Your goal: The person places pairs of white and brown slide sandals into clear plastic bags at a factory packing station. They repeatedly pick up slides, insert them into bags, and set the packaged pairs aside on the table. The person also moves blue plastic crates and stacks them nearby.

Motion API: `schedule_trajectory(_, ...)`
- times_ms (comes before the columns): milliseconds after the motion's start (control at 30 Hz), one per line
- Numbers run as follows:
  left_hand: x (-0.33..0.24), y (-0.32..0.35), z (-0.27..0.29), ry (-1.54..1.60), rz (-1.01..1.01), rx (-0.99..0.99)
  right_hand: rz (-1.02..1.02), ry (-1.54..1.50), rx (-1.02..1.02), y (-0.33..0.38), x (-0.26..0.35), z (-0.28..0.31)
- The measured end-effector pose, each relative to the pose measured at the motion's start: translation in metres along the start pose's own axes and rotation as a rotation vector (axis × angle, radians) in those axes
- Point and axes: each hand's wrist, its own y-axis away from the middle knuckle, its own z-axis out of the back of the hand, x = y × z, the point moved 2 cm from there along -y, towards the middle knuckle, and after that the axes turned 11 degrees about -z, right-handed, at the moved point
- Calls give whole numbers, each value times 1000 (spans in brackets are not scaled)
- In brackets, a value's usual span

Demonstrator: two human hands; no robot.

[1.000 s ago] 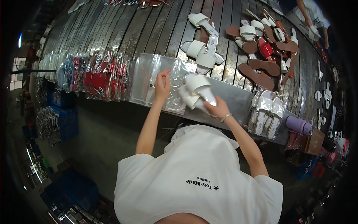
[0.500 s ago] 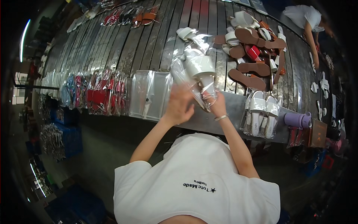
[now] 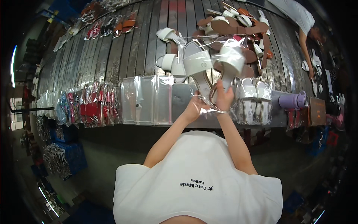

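- Fingers of both hands are closing on a pair of white sandals (image 3: 209,67) in a clear plastic bag (image 3: 220,80): the left hand (image 3: 194,108) is pinching the bag's lower edge, and the right hand (image 3: 223,98) is gripping the heel ends, lifted above the table.
- Ridged dark table (image 3: 123,56) is spreading wide beneath everything.
- Row of bagged red and clear packs (image 3: 112,102) is lining the near edge, left of the hands.
- Heap of brown and white sandals (image 3: 242,26) is lying beyond the raised pair.
- Bagged white sandals (image 3: 255,99) are sitting just beside the right hand.
- Purple roll (image 3: 292,100) is resting farther right.
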Motion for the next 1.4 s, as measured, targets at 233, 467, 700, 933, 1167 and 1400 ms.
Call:
schedule_trajectory(233,107,19,49,-129,324,-193,10,835,-7,-10,-98,73)
schedule_trajectory(467,97,32,54,-145,349,-431,371,1122,22,10,-120,63)
schedule_trajectory(700,89,70,105,-431,358,-276,232,1252,516,60,-100,6)
schedule_trajectory(933,79,65,109,-369,294,-349,603,1240,762,76,-109,6)
schedule_trajectory(1167,34,68,129,-861,184,-117,-562,1928,799,122,-199,313)
schedule_trajectory(1400,2,29,105,-1597,-701,904,786,1287,291,68,-47,137)
